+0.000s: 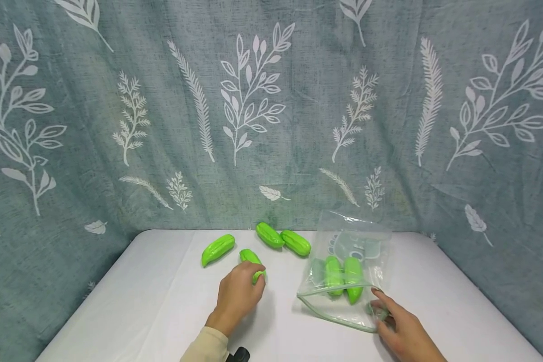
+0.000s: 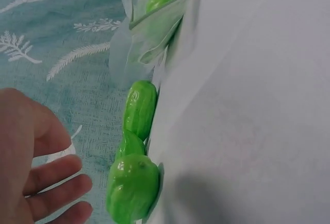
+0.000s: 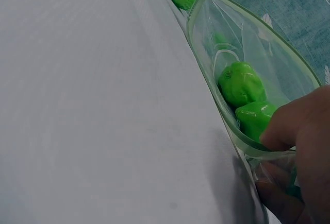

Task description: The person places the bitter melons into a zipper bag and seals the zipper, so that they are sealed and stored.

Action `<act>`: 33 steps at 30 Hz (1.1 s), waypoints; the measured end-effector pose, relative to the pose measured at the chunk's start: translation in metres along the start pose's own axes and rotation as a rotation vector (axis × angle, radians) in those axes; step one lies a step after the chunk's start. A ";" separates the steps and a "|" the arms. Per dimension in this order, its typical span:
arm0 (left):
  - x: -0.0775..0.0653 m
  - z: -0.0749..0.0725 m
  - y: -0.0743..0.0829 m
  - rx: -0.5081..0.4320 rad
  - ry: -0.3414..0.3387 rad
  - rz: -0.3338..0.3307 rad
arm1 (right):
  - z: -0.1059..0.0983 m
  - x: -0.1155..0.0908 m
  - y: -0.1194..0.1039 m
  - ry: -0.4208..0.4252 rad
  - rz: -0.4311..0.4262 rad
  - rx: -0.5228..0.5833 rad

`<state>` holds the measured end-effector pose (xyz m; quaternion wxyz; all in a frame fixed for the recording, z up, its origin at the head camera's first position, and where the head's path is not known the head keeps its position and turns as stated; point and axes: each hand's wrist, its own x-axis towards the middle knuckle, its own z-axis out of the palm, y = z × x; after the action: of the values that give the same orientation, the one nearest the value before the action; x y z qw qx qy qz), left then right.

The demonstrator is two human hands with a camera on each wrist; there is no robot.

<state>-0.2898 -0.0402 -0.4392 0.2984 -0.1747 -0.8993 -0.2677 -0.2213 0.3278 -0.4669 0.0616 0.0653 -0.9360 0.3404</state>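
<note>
My left hand [image 1: 240, 291] is over a glossy bright-green cucumber [image 1: 249, 255], its thumb and fingers spread on either side of it. In the left wrist view the fingers [image 2: 59, 183] are apart from the nearest cucumber [image 2: 133, 188]. My right hand [image 1: 400, 324] pinches the right corner of a clear zip bag [image 1: 335, 319] with a pale green rim. The bag lies with its mouth gaping toward me. Inside it, two cucumbers rest side by side, a left one [image 1: 333, 276] and a right one [image 1: 353, 276]. The right thumb [image 3: 281, 128] presses at the rim.
One cucumber [image 1: 218, 250] lies left of my left hand. Two more, one [image 1: 269, 235] and another [image 1: 296, 243], touch near the back edge, left of the bag. A white cloth covers the table [image 1: 131, 301]; a leaf-patterned curtain [image 1: 289, 125] hangs behind and along both sides.
</note>
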 end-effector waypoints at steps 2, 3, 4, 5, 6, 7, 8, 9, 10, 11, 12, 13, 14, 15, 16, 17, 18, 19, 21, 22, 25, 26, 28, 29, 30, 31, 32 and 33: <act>0.000 0.001 0.000 -0.003 0.019 -0.034 | 0.000 0.000 0.000 0.002 -0.003 0.001; 0.000 0.002 -0.001 -0.002 0.027 -0.046 | 0.000 0.000 0.001 0.003 -0.003 0.001; 0.000 0.003 -0.001 0.001 0.033 -0.056 | 0.001 0.000 0.001 0.003 -0.003 0.000; 0.000 0.005 -0.002 0.005 0.036 -0.069 | 0.001 0.001 0.002 0.004 -0.003 -0.002; 0.001 0.006 -0.003 0.011 0.038 -0.081 | 0.002 0.001 0.003 0.001 -0.005 -0.004; 0.001 0.008 -0.005 0.017 0.041 -0.091 | 0.002 0.001 0.003 0.001 -0.005 -0.008; 0.001 0.009 -0.006 0.022 0.043 -0.100 | 0.002 0.001 0.003 0.000 -0.004 -0.011; 0.001 0.010 -0.008 0.025 0.044 -0.108 | 0.002 0.001 0.003 -0.001 -0.003 -0.015; 0.001 0.012 -0.009 0.028 0.040 -0.119 | 0.002 0.001 0.003 -0.002 -0.002 -0.018; 0.001 0.013 -0.011 0.032 0.033 -0.133 | 0.002 0.002 0.003 -0.003 -0.001 -0.019; 0.001 0.014 -0.012 0.033 0.026 -0.147 | 0.001 0.002 0.003 -0.004 0.000 -0.019; 0.001 0.015 -0.013 0.034 0.018 -0.159 | 0.001 0.002 0.003 -0.004 -0.001 -0.021; 0.001 0.015 -0.014 0.033 0.008 -0.173 | 0.001 0.002 0.003 -0.004 -0.003 -0.020; 0.001 0.016 -0.015 0.029 -0.004 -0.189 | 0.001 0.001 0.002 -0.004 -0.005 -0.019; 0.001 0.017 -0.015 0.026 -0.015 -0.203 | 0.001 0.001 0.002 -0.002 -0.004 -0.016; 0.001 0.017 -0.016 0.018 -0.025 -0.219 | 0.001 0.001 0.002 0.000 -0.004 -0.013; 0.001 0.018 -0.016 0.008 -0.034 -0.233 | 0.000 0.001 0.002 0.002 -0.003 -0.012; 0.001 0.018 -0.016 -0.004 -0.045 -0.250 | 0.001 0.002 0.002 0.000 -0.005 -0.013; 0.002 0.020 -0.017 -0.031 -0.059 -0.282 | 0.001 0.002 0.002 -0.001 -0.004 -0.011; 0.002 0.021 -0.016 -0.046 -0.068 -0.300 | 0.000 0.002 0.002 0.000 -0.001 -0.009; 0.004 0.026 -0.016 -0.088 -0.088 -0.349 | 0.000 0.002 0.002 -0.006 -0.002 -0.011; 0.004 0.027 -0.015 -0.099 -0.091 -0.361 | 0.000 0.002 0.002 -0.006 0.003 -0.007; 0.005 0.031 -0.015 -0.116 -0.091 -0.378 | -0.001 0.002 0.002 -0.009 0.006 -0.005; 0.006 0.032 -0.014 -0.123 -0.086 -0.383 | -0.001 0.001 0.002 -0.013 0.009 -0.005; 0.006 0.034 -0.014 -0.127 -0.081 -0.386 | -0.001 0.001 0.002 -0.014 0.012 -0.004; 0.006 0.035 -0.013 -0.129 -0.077 -0.388 | -0.001 0.001 0.001 -0.017 0.014 -0.004; 0.007 0.036 -0.013 -0.131 -0.075 -0.392 | -0.001 0.002 0.001 -0.017 0.020 -0.004; 0.007 0.037 -0.013 -0.129 -0.073 -0.393 | -0.001 0.002 0.001 -0.020 0.013 -0.011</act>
<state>-0.3174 -0.0274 -0.4649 0.1960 -0.0242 -0.9074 -0.3711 -0.2234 0.3289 -0.4667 0.0506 0.0625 -0.9388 0.3349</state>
